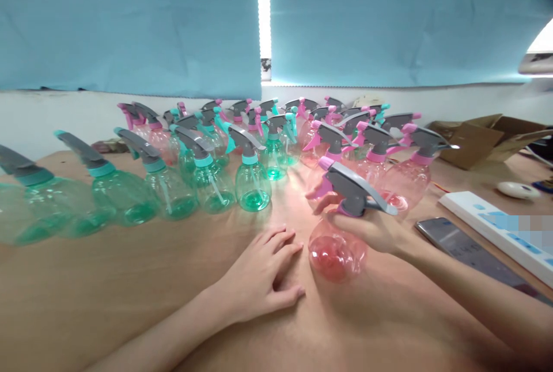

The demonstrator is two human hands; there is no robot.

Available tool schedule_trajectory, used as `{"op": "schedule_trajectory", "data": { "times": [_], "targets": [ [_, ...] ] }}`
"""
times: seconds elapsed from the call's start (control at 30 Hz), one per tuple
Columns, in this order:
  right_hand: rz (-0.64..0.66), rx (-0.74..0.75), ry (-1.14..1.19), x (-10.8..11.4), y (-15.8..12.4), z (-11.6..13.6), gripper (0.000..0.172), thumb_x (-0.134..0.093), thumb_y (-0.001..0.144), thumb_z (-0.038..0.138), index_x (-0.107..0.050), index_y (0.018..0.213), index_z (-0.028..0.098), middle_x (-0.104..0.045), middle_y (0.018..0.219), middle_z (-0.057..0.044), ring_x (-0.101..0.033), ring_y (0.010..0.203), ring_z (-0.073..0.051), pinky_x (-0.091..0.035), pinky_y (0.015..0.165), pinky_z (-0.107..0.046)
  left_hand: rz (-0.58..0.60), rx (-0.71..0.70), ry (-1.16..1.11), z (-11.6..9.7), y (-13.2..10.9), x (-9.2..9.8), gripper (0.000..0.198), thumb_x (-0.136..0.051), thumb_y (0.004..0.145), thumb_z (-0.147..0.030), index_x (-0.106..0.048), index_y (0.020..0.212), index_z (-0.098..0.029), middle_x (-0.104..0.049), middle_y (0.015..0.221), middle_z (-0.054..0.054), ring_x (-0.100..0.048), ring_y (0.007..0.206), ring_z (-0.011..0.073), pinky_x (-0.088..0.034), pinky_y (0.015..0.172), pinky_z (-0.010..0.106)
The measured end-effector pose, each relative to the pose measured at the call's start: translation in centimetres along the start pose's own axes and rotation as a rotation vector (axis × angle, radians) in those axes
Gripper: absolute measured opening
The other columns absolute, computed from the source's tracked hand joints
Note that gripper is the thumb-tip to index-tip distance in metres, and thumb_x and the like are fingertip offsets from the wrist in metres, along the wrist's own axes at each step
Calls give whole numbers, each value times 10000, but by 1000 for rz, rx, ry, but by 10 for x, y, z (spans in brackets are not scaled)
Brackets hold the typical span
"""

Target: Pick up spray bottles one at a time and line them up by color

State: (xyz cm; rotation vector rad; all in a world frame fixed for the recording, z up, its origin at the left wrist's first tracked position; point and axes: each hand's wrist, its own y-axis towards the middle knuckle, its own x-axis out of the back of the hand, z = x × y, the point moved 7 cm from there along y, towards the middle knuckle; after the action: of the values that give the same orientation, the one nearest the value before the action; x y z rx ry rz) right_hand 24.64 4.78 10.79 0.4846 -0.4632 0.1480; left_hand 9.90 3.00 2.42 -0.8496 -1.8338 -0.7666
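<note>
My right hand (367, 228) is closed around the neck of a pink spray bottle (337, 257) with a grey and pink trigger head. The bottle tilts a little, and part of its upper body is hidden by the fingers. Left of it, my left hand (263, 274) lies flat on the wooden table (142, 297), fingers spread, holding nothing. Just beyond the left hand stands a green spray bottle (253, 188) with a turquoise collar. Close behind the right hand is another pink spray bottle (406, 179).
Several green bottles (173, 188) line the left side, with more pink and green ones behind. On the right lie a phone (466, 251), a white power strip (492, 234), a white mouse (518, 190) and an open cardboard box (479, 144). Blue sheets (129, 26) hang behind.
</note>
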Motion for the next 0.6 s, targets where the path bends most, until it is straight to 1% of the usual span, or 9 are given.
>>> {"op": "schedule_trajectory", "data": {
  "times": [0.1,0.13,0.2,0.27,0.37,0.43,0.5,0.6],
  "targets": [
    [-5,43,59,-2,3,-4,360,-487,708,165,-633,1025,254,-704,814,-13,-679,852,-224,-571,775,-377,2,0,8,1,-1,-1,597,-618,835,-447,-474,1350,-182,-458,1402,153,-355,1322,355,-290,1074,541],
    [-17,55,51,-2,3,-6,383,-494,729,171,-620,1082,251,-707,815,-17,-679,855,-227,-566,788,-385,4,1,9,1,-1,-1,605,-619,834,-447,-468,1357,-182,-456,1403,153,-354,1323,354,-288,1076,540],
    [-34,60,10,-1,2,-9,394,-507,768,191,-598,1148,243,-707,777,-20,-682,789,-229,-566,755,-390,10,1,13,0,-1,-1,616,-621,834,-444,-458,1365,-179,-450,1406,155,-346,1329,349,-284,1079,537],
    [-34,57,-29,-1,2,-10,393,-512,794,208,-583,1180,240,-707,756,-21,-676,708,-225,-564,710,-390,17,2,22,0,0,-1,619,-621,835,-441,-455,1366,-170,-446,1408,160,-340,1334,343,-279,1084,531],
    [-23,68,-27,-2,1,-9,426,-519,811,204,-550,1233,258,-719,810,-21,-676,709,-224,-560,709,-387,22,4,26,0,1,-1,613,-618,837,-438,-454,1366,-174,-450,1405,159,-342,1333,340,-285,1081,527],
    [-24,50,-20,-2,0,-11,452,-530,816,210,-527,1263,275,-720,817,-14,-668,681,-217,-561,674,-378,18,1,17,0,1,-1,609,-616,838,-435,-450,1368,-184,-455,1403,155,-348,1329,345,-291,1074,536],
    [-40,20,-31,-1,0,-16,447,-550,817,240,-528,1263,276,-710,771,-7,-645,624,-207,-557,606,-362,14,-1,8,0,1,-1,612,-619,835,-432,-450,1368,-184,-455,1404,156,-348,1328,352,-294,1070,545],
    [-54,12,-48,-1,-1,-19,396,-574,819,295,-561,1214,267,-682,707,2,-624,608,-201,-549,573,-352,18,-1,10,0,1,-1,622,-626,831,-426,-455,1368,-162,-451,1405,166,-343,1330,356,-288,1077,540]
  ]
}}
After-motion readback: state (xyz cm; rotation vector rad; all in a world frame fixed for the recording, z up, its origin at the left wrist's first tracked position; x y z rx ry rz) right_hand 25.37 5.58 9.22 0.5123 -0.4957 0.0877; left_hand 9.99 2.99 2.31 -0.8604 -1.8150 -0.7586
